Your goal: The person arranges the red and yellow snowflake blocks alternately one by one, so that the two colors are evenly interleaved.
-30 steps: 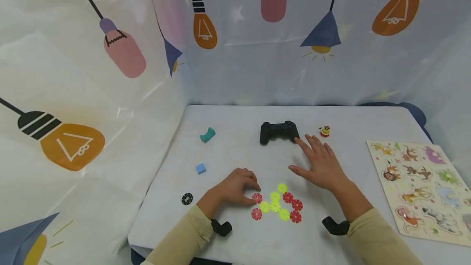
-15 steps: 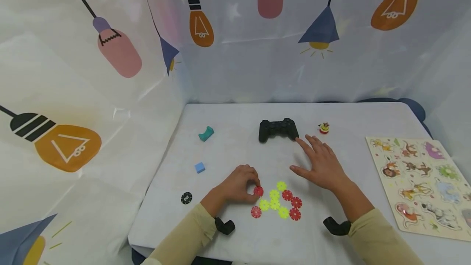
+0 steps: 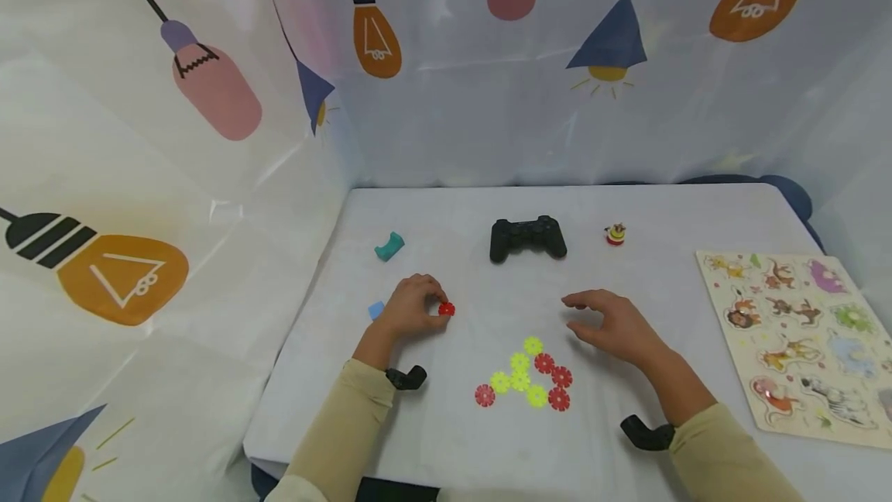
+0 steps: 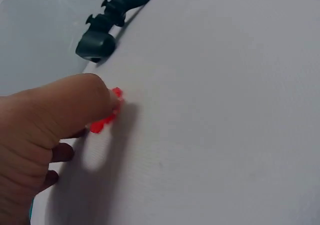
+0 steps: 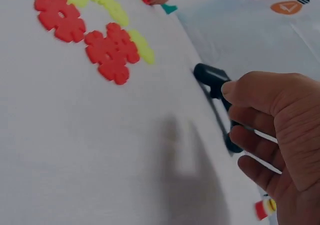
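Note:
Between thumb and fingers my left hand pinches a red flower-shaped disc, held above the table beside the blue block. The left wrist view shows the thumb across the same red disc. My right hand hovers with loosely bent fingers, thumb apart, holding nothing. On the table in front lie yellow flower discs in a group. Several red discs lie along the right of that group, and a single red disc lies at its left.
A black game controller lies at the back. A small striped toy stands right of it. At left are a teal block and a blue block, partly hidden by the hand. An animal puzzle board lies at right.
My left hand has picked up the upper left red disc and carried it left and away from me. My right hand has drawn back from the controller, its fingers more bent.

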`<state>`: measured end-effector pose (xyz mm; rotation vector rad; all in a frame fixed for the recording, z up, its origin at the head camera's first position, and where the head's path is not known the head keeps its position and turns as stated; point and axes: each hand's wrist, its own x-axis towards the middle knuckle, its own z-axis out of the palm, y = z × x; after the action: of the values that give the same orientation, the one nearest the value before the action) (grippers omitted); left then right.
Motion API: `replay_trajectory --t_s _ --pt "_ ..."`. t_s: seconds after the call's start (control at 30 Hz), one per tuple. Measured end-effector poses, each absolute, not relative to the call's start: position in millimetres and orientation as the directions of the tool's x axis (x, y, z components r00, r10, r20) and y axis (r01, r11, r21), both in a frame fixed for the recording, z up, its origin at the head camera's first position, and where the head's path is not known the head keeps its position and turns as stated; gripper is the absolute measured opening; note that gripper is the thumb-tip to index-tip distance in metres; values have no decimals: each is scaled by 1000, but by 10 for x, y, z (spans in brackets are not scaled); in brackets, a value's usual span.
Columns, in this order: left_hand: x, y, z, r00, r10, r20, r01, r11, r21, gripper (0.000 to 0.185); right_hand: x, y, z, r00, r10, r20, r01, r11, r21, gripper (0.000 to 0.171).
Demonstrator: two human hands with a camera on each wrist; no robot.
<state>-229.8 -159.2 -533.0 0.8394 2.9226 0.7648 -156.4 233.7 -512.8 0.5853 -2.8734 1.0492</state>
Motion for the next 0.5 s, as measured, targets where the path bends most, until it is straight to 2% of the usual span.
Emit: replay_trajectory --t_s 0.2,0.5 --pt "-2318 -1618 -5393 -856 491 164 508 738 444 23 -1578 2268 -5351 -908 -395 140 -385 651 -654 43" --pt "-2308 -1618 -5430 -863 487 136 487 729 482 27 -1537 2043 -5496 -851 -504 147 -465 593 -657 50"
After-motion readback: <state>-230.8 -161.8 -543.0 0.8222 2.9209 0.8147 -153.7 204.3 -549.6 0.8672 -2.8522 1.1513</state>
